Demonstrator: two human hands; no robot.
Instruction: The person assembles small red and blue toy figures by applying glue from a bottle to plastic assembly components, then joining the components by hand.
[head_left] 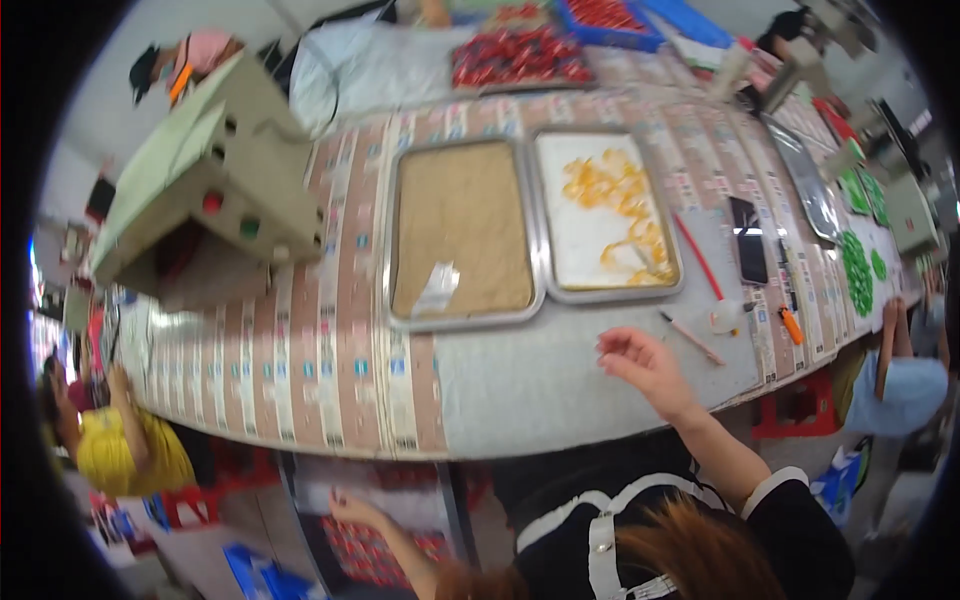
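The right hand (645, 362), half-curled and seemingly empty, hangs over grey cloth (530, 390) between the tabletop's (265, 375) near edge and the right tray (615, 294) of orange pieces (600, 186). Below, the left hand (357, 510), its opening and grip unclear, is over a bin (459, 510) of red packets (355, 555).

A pale boxy machine (240, 185) stands well left of a black phone (747, 240).

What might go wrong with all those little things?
The right hand is near a thin pink stick, so it might knock it away. The yellow pieces look loose in the white-lined tray, so a bump could jumble them. The left hand is by the red pieces, so it might scatter some.
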